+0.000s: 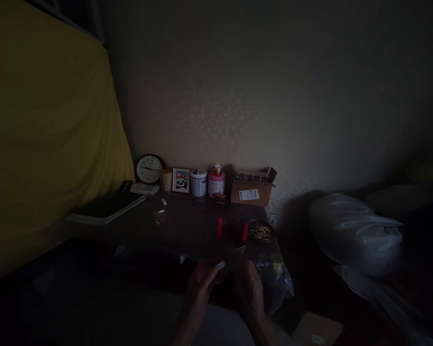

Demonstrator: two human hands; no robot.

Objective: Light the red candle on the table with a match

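In the dim light my left hand (203, 279) is closed just in front of the table's near edge, with a small pale flat piece (221, 265) between thumb and fingers. My right hand (250, 287) is beside it, fingers curled and blurred; whatever they hold is hidden. Beyond the hands, two red candles stand on the table, a left one (219, 228) and a right one (245, 232), by a dark container (240, 249) with a pale lower rim. Right of them sits a round dark dish (251, 237) with many thin pale sticks (262, 233).
Along the wall stand a clock (149, 168), a panda picture frame (181, 180), a white tin (198, 183), a pink tin (216, 185) and an open cardboard box (251, 191). A small clear bag (160, 219) lies on the table (191, 226). White bags (353, 230) are at right.
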